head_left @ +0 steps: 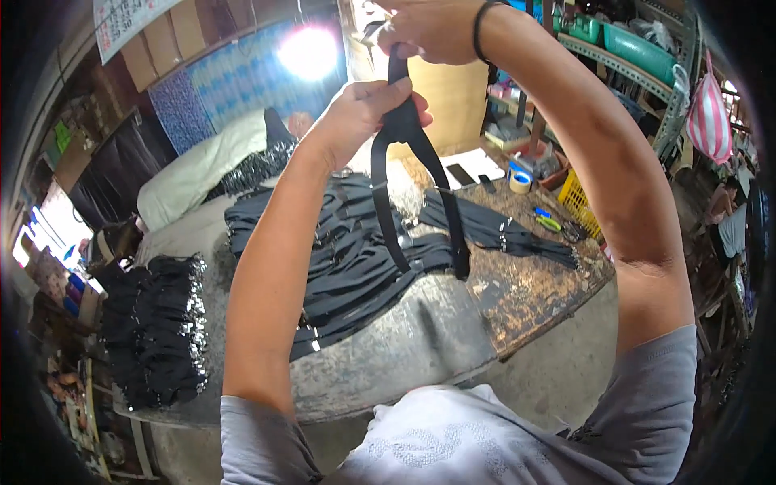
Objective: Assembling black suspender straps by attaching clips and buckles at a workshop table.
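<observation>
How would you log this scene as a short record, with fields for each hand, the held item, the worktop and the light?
Left hand: grips the black strap above its fork
Right hand: holds the same strap higher up
Held item: forked, two tails hanging down
Worktop: worn, with bundles of dark straps; tape roll and green-handled tool toward the right
Light: glowing lamp beyond the worktop

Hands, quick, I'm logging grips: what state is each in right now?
Left hand: closed, holding the black strap.
Right hand: closed on the same strap, higher up; partly cut off at the picture's top edge.
</observation>
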The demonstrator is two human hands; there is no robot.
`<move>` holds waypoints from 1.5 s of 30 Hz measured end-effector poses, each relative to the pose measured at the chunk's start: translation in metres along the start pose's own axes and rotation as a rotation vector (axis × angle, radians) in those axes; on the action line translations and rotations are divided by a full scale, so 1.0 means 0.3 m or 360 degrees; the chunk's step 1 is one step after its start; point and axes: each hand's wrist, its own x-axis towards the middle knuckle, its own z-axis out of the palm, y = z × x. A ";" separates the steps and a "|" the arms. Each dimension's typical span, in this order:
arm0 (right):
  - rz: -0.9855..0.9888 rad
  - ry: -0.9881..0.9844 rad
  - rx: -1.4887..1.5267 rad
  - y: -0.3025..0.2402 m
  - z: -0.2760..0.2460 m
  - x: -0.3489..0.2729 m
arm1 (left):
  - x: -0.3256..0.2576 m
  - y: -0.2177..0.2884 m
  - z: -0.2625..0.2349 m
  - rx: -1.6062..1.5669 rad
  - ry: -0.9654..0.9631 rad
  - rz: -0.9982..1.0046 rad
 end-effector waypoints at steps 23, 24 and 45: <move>-0.0338 -0.0562 0.0239 0.192 -0.025 -0.101 | -0.210 -0.162 0.322 -0.1366 -0.0861 -0.0063; -0.0299 -0.0465 0.0506 0.202 0.005 -0.154 | -0.230 -0.243 0.356 -0.1506 -0.0990 -0.0176; 0.0978 -0.1043 0.1815 0.211 0.990 -1.596 | -0.295 -0.951 0.367 0.0188 -0.1200 -0.1290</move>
